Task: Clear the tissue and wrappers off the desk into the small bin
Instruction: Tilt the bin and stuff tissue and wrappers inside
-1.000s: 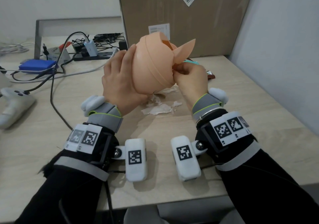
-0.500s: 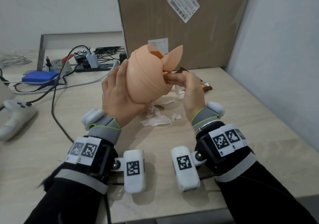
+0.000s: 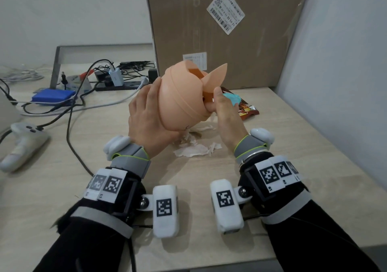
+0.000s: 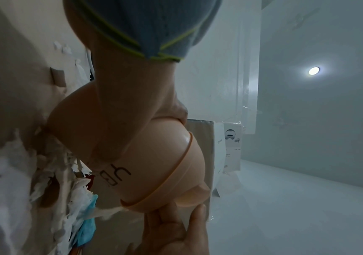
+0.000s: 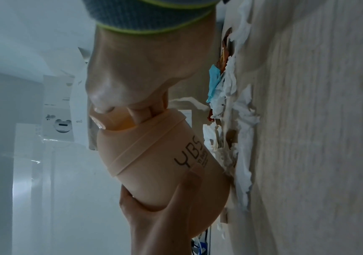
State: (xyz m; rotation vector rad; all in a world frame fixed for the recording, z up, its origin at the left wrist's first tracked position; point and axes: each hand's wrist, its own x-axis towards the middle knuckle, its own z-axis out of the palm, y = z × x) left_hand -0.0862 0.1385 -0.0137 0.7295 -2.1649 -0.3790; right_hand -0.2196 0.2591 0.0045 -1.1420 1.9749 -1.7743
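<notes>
Bin lifted off surface, left hand cupping its body, right hand pinching lid edge. Tissue below grip, wrappers beyond right hand: none binned yet, apparently.

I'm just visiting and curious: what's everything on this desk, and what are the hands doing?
small bin: one, peach, tilted, held above the desk
tissue: several torn white scraps, under the bin
wrappers: one brown, one teal, right of the bin
desk: one, pale wood
cardboard box: one, brown, at the back
cables: several, black and white, left
controller: one, white, far left
left hand: cradles the bin
right hand: fingers grip the bin's lid
</notes>
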